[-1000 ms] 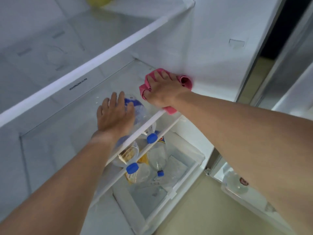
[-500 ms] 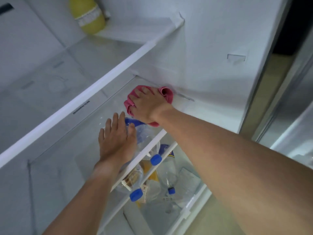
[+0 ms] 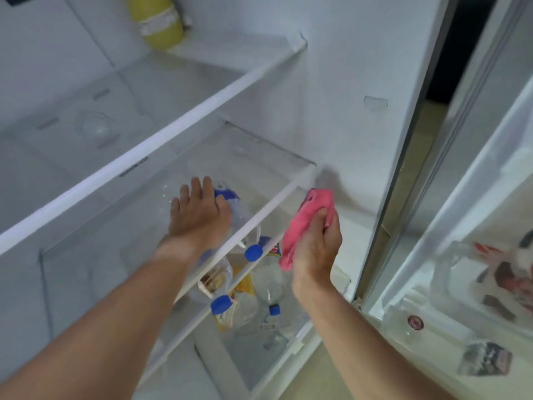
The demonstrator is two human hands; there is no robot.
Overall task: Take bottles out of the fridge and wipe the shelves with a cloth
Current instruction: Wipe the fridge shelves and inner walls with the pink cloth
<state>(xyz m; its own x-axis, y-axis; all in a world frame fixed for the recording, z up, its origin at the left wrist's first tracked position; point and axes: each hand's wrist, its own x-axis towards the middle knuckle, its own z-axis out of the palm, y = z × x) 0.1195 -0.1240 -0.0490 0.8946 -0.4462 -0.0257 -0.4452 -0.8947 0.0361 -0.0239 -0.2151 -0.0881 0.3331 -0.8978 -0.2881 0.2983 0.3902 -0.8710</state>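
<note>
My right hand [image 3: 317,249] grips a bunched pink cloth [image 3: 305,223] just off the front right corner of the lower glass shelf [image 3: 253,166], clear of its surface. Flat on that shelf lies my left hand [image 3: 199,212], fingers spread, holding nothing. Through the glass and below it, several clear plastic bottles with blue caps [image 3: 253,252] lie in the open bottom drawer [image 3: 297,342]. A yellow bottle [image 3: 158,21] stands at the back of the upper shelf [image 3: 161,131].
The fridge's white right wall [image 3: 360,82] rises beside the cloth. At the right, the open door's racks [image 3: 432,284] hold packets and a small jar. Beige floor [image 3: 311,376] shows below the drawer.
My right hand has pulled the pink cloth off the shelf's back right area toward the front edge and bunched it up. The view has tilted up, showing the yellow bottle. My left hand has stayed put.
</note>
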